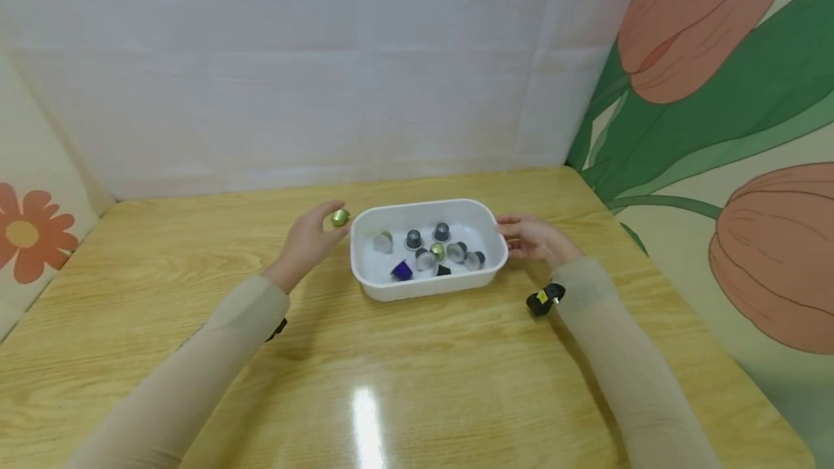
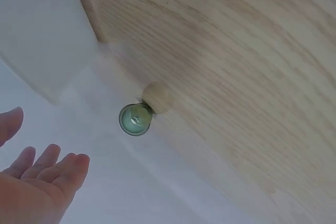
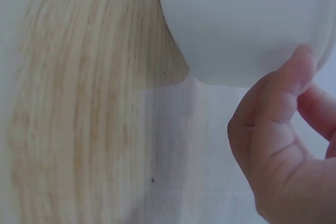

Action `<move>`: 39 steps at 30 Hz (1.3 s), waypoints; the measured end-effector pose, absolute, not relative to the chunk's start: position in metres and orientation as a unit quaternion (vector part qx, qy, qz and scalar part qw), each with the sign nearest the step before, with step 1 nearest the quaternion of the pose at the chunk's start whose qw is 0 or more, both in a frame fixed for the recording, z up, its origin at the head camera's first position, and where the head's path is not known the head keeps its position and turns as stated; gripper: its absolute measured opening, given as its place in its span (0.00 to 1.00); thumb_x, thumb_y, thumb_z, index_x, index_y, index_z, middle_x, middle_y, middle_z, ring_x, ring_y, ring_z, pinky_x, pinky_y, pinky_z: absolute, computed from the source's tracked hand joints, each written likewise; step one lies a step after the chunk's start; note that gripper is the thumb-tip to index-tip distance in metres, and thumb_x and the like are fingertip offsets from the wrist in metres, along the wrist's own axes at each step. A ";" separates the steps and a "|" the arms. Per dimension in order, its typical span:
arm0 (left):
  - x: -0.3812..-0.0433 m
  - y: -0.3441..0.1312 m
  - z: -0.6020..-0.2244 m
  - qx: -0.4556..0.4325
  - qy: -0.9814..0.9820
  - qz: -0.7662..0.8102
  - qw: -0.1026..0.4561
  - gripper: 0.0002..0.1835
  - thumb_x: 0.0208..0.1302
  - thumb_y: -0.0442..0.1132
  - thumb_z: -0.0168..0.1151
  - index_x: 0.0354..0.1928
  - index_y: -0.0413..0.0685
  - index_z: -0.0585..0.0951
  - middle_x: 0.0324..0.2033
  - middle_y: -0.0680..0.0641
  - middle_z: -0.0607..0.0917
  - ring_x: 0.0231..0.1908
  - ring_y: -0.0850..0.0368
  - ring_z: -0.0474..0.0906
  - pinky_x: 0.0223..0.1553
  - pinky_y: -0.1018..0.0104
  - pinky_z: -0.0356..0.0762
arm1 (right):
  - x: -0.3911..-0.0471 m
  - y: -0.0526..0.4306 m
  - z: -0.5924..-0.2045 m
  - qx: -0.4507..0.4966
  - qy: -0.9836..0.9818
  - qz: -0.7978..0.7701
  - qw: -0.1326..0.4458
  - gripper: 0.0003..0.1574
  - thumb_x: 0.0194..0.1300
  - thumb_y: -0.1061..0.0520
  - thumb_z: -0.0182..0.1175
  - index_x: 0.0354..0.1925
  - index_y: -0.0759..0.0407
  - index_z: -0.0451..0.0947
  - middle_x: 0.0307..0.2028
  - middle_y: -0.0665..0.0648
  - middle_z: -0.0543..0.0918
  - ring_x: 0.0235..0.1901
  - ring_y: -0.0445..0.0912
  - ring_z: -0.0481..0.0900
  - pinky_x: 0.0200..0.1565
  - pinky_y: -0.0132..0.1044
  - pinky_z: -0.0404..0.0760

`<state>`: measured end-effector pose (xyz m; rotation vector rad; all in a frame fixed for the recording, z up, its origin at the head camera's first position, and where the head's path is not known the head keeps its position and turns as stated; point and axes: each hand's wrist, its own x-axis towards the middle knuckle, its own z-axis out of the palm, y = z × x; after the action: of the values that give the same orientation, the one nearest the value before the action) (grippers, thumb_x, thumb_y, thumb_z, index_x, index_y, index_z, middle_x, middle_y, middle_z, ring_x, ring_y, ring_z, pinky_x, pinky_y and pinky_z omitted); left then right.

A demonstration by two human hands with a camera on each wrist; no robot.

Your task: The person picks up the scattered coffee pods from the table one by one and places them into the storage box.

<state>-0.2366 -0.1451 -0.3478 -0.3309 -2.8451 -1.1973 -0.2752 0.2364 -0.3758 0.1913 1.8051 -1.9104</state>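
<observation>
My left hand (image 1: 309, 241) is beside the left end of the white tray (image 1: 418, 294), its thumb and fingers spread. A shiny green coffee capsule (image 1: 339, 218) appears between its thumb and index finger in the head view. In the left wrist view that capsule (image 2: 135, 120) is apart from the fingers (image 2: 65, 169); whether it rests on the table cannot be told. My right hand (image 1: 534, 237) grips the tray's right end, bent fingers against the outer wall. Inside the tray lie several capsules: a purple capsule (image 1: 402, 271), a green capsule (image 1: 438, 251), and dark ones such as this capsule (image 1: 442, 231).
The tray sits on a wood-grain table (image 1: 430, 375). A white cloth backdrop (image 1: 293, 78) hangs along the far edge. Flower-printed panels stand at both sides, with large tulips (image 1: 782, 259) on the right one. A black wrist camera (image 1: 541, 300) hangs under the right sleeve.
</observation>
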 end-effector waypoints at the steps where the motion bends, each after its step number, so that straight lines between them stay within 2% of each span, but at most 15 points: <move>1: -0.238 -0.146 -0.348 -0.105 -0.917 -0.385 0.015 0.31 0.70 0.39 0.58 0.70 0.35 0.62 0.70 0.35 0.63 0.70 0.36 0.54 0.68 0.40 0.53 | -0.275 0.236 -0.376 0.073 0.661 -0.704 0.250 0.28 0.74 0.64 0.49 0.68 0.66 0.58 0.34 0.53 0.78 0.30 0.42 0.76 0.28 0.28 0.79; 15: -0.257 -0.153 -0.360 -0.091 -0.920 -0.381 -0.008 0.32 0.69 0.32 0.56 0.72 0.35 0.58 0.71 0.34 0.59 0.70 0.35 0.52 0.68 0.40 0.52 | -0.276 0.237 -0.377 0.080 0.657 -0.708 0.246 0.22 0.74 0.64 0.49 0.64 0.65 0.62 0.32 0.53 0.78 0.29 0.42 0.76 0.26 0.28 0.79; 26: -0.274 -0.158 -0.370 -0.100 -0.922 -0.374 -0.012 0.33 0.68 0.31 0.56 0.72 0.34 0.58 0.70 0.33 0.60 0.70 0.35 0.52 0.69 0.40 0.50 | -0.278 0.239 -0.377 0.074 0.662 -0.703 0.249 0.24 0.74 0.65 0.49 0.65 0.66 0.60 0.34 0.54 0.79 0.30 0.44 0.77 0.29 0.29 0.80; 39: -0.291 -0.161 -0.378 -0.109 -0.945 -0.309 -0.010 0.34 0.64 0.29 0.60 0.70 0.32 0.60 0.68 0.30 0.63 0.67 0.32 0.57 0.68 0.41 0.54 | -0.278 0.236 -0.376 0.065 0.685 -0.684 0.242 0.28 0.74 0.64 0.48 0.69 0.69 0.56 0.34 0.53 0.78 0.30 0.43 0.77 0.29 0.29 0.80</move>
<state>-0.2910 -0.1613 -0.3780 -0.3441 -2.9862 -0.9770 -0.2775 0.2364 -0.3757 0.1770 1.8726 -1.8693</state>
